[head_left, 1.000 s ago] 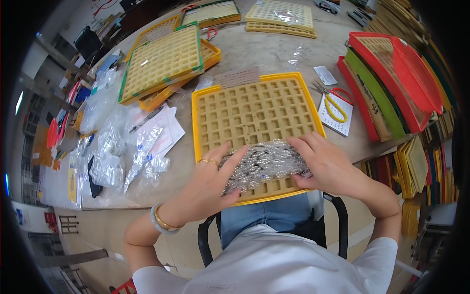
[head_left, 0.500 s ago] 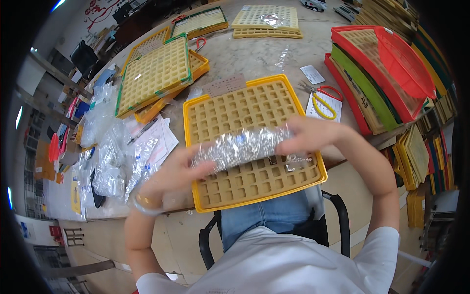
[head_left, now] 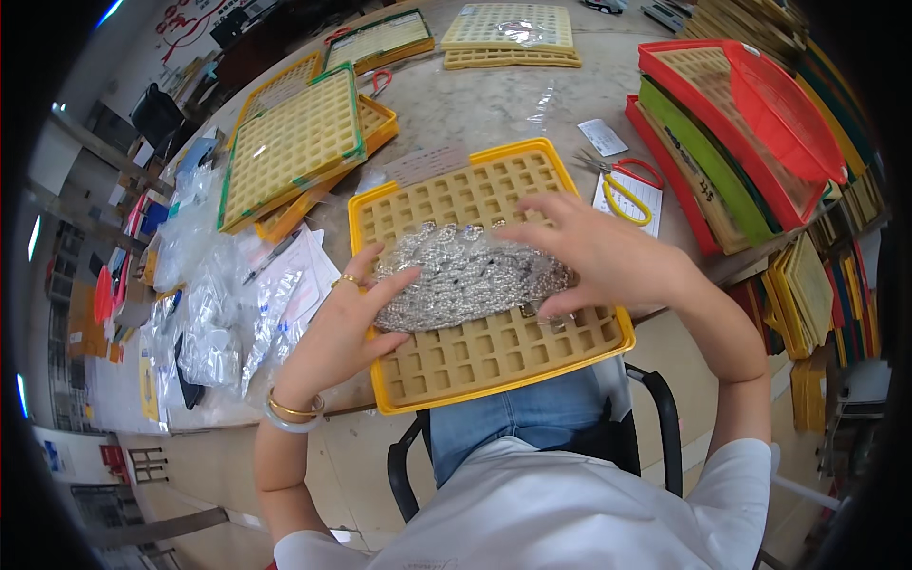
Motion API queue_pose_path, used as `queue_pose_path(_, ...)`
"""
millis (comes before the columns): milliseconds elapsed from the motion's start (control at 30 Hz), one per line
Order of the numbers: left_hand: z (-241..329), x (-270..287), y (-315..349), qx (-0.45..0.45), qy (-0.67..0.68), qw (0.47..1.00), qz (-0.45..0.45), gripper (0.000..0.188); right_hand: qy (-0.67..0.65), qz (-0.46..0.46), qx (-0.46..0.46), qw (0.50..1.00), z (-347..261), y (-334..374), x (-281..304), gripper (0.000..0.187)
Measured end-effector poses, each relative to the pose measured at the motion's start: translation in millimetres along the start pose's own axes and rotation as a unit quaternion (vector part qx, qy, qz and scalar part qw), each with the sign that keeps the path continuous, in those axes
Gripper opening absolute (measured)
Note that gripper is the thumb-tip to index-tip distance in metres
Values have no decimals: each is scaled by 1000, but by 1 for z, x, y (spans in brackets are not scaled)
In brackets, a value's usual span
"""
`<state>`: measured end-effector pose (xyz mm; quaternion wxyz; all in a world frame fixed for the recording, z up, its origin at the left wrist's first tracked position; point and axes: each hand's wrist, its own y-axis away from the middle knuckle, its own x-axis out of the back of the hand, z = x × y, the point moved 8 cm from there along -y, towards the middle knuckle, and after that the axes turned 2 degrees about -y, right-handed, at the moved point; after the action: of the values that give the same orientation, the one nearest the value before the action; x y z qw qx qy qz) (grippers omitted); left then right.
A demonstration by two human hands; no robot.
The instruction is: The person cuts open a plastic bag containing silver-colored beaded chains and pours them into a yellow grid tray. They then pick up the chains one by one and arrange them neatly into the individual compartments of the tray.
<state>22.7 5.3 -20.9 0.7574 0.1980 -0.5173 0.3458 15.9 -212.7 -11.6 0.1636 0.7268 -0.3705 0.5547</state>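
A clear bag of silver bead chains (head_left: 465, 280) lies flat across the middle of a yellow tray (head_left: 382, 391) lined with tan, pocketed padding. At the bag's left end is my left hand (head_left: 347, 318), its fingers spread along the edge. My right hand (head_left: 608, 252) arches over the right end, thumb and fingers well apart. Both hands look open and rest on or close beside the bag rather than gripping it. Under the right thumb, a small clear packet (head_left: 559, 325) is partly hidden on the tray. A translucent strip (head_left: 427, 165) with print lies along the tray's far edge.
To the left are stacked pocketed trays (head_left: 294, 152), crumpled clear bags (head_left: 214, 323) and papers (head_left: 309, 266). Scissors with yellow and red handles (head_left: 627, 201) lie on a paper slip at right, beside stacked red and green trays (head_left: 703, 157). More pocketed trays (head_left: 508, 33) sit at the back.
The bag, held blurred between both hands above the tray before, now lies on it, flatter and wider. My fingers have spread, and the right hand has loosened from its end.
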Motion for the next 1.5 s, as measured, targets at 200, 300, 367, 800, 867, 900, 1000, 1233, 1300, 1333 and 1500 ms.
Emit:
queue_pose_path(200, -30, -8, -8, 124, 86, 988, -6, 54, -30, 27, 4, 999, 1, -19, -27, 53)
queue_pose_path(300, -53, -13, -17, 282, 203, 938, 10, 51, -112, 96, -46, 988, 39, -36, -16, 39)
queue_pose_path(367, -55, -12, -26, 237, 180, 953, 53, 53, -204, 68, -131, 968, 68, -39, -16, 36)
queue_pose_path(800, -34, -11, -28, 38, 112, 990, 74, 74, -192, -10, 29, 981, 41, -42, -24, 54)
queue_pose_path(867, -27, -9, -28, 21, 101, 993, 61, 77, -197, -30, 63, 978, 37, -42, -19, 58)
queue_pose_path(900, -22, -7, -26, 19, 81, 995, 62, 79, -192, -28, 79, 978, 36, -40, -17, 60)
queue_pose_path(1000, -17, -1, -30, -25, 91, 993, 75, 84, -194, -46, 67, 978, 39, -44, -14, 67)
queue_pose_path(1233, -28, 5, -47, 62, 132, 989, -11, 81, -170, -204, -48, 963, 47, -72, -12, 81)
queue_pose_path(1300, -34, 0, -45, 67, 141, 988, -16, 79, -204, -176, 28, 963, 42, -69, -18, 79)
queue_pose_path(1333, -37, -4, -43, 69, 147, 987, -19, 78, -221, -163, 64, 959, 37, -65, -20, 78)
queue_pose_path(1500, -21, -2, -38, -14, 102, 993, 66, 76, -193, -103, 8, 976, 37, -57, -22, 59)
